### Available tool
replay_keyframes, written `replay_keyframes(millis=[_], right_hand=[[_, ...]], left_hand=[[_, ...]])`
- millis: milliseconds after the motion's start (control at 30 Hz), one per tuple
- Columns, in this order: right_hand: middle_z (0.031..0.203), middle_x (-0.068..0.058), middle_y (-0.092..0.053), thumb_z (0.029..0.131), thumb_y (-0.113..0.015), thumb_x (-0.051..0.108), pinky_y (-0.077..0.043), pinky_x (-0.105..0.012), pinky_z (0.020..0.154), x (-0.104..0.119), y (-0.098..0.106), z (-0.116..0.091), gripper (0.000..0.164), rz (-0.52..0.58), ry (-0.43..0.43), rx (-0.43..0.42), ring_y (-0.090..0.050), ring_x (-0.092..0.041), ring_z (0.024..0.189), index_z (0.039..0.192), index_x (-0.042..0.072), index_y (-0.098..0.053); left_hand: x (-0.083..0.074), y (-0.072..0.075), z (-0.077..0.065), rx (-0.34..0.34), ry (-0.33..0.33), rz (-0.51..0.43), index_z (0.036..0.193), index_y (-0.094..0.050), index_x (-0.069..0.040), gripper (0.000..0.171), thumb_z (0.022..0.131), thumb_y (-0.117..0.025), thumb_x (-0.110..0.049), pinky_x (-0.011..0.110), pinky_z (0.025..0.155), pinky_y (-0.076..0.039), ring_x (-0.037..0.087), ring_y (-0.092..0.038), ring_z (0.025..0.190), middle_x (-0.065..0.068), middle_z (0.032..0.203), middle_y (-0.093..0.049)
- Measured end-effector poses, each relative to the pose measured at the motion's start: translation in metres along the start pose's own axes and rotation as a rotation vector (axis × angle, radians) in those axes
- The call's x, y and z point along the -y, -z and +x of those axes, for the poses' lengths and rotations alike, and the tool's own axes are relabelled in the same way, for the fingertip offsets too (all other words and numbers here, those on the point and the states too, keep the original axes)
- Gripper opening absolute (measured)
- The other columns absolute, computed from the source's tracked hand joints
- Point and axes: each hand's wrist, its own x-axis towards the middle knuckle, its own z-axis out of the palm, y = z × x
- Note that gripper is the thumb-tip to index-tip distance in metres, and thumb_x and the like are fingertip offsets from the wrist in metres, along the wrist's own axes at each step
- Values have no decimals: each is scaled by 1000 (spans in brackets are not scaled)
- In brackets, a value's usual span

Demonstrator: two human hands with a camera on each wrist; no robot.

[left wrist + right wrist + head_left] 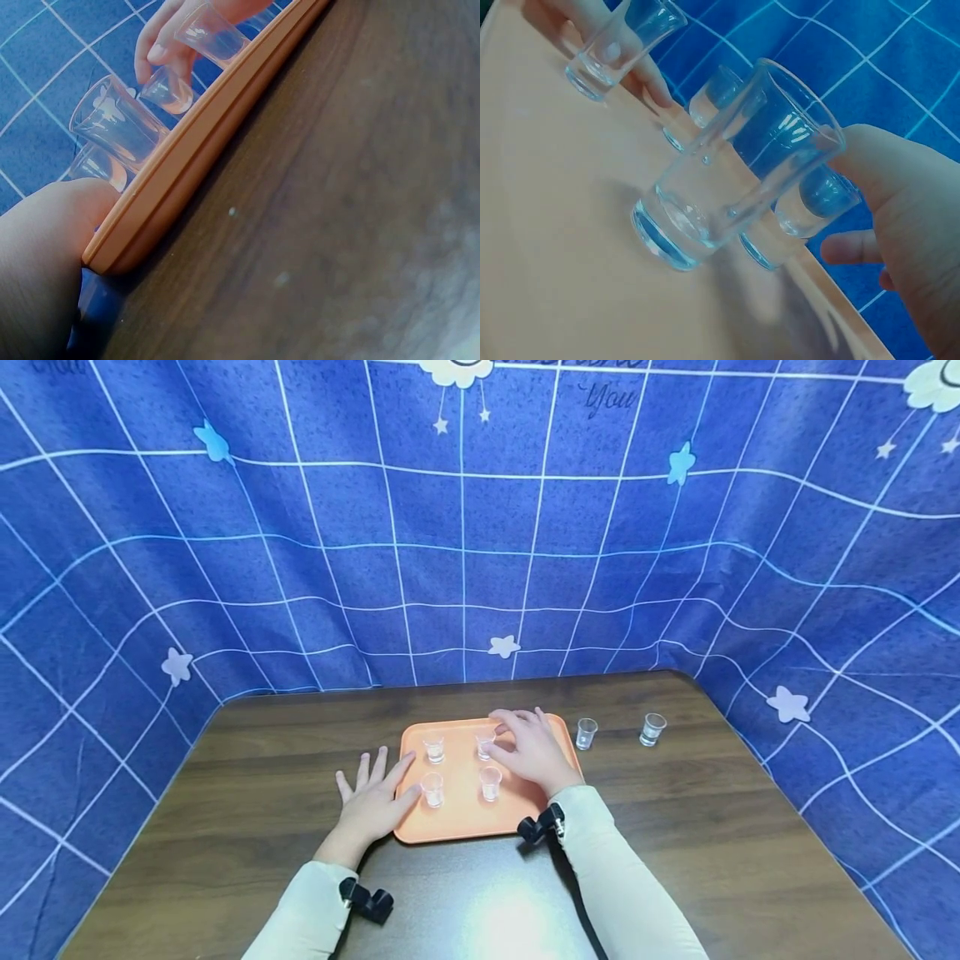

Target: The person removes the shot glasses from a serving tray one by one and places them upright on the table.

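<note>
An orange tray (461, 827) lies on the table with several clear shot glasses upright on it in two rows. My left hand (372, 810) rests at the tray's left side, fingers spread, with thumb and forefinger over the rim. My right hand (534, 753) reaches over the tray's right side and pinches the back right shot glass (485, 745) between thumb and curled fingers; the exact contact is partly hidden. The front right shot glass (727, 172) stands close before that hand in the right wrist view. On the left are a front shot glass (432, 790) and a back one (434, 750).
Two more shot glasses stand on the wooden table (712, 827) right of the tray: a nearer one (586, 735) and a farther one (652, 730). A blue checked curtain (465, 577) hangs behind and around the table. Each wrist wears a small black camera.
</note>
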Motion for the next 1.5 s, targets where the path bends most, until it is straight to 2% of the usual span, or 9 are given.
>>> replay_keyframes(millis=[167,300,400,567,767,900,1233,1500], right_hand=[[104,5,-74,92,-68,44,-13,-58,121,2,-3,1,56,7,-39,25,-51,-32,130,139,17,-55],[106,3,-74,92,-70,44,-23,-53,118,3,-4,1,56,70,-68,38,-52,-32,127,139,17,-55],[107,2,-73,92,-70,43,-25,-49,116,2,-5,1,56,111,-81,44,-53,-30,124,139,17,-55],[107,1,-73,93,-70,42,-17,-52,120,2,-6,2,55,126,-59,53,-55,-29,122,138,14,-56],[104,0,-75,94,-69,40,-17,-60,119,1,-7,3,51,93,-14,50,-61,-27,118,135,13,-58],[104,-3,-75,94,-68,37,-18,-60,119,2,-7,3,50,82,-1,49,-60,-31,118,135,9,-58],[103,-3,-76,95,-69,35,-12,-63,119,6,-4,3,47,74,-28,65,-60,-32,121,133,9,-58],[101,-1,-76,95,-69,35,-11,-63,120,6,-3,2,44,72,-17,62,-59,-32,122,131,11,-59]], left_hand=[[2,-3,0,6,4,7,159,-34,-33,69,99,-41,-67,79,106,12,50,-2,152,20,167,-16],[1,-1,1,-1,6,5,158,-35,-33,69,99,-41,-67,78,106,12,50,-3,152,20,167,-16],[1,-1,1,-4,5,2,159,-35,-33,70,99,-39,-68,78,106,13,50,-2,152,20,167,-16],[2,-3,2,5,7,-3,159,-33,-34,70,99,-37,-69,78,106,15,49,0,152,20,167,-14],[2,-3,2,11,12,4,159,-33,-34,69,99,-40,-67,77,106,16,48,0,152,19,168,-13],[1,-2,3,10,12,2,159,-33,-34,69,99,-40,-67,77,106,16,49,1,152,19,168,-13],[0,-1,2,10,15,-2,159,-34,-33,68,99,-41,-66,77,107,15,49,-1,152,19,167,-14],[1,-2,2,13,17,3,159,-34,-33,68,99,-40,-66,77,107,14,49,-1,152,19,167,-14]])
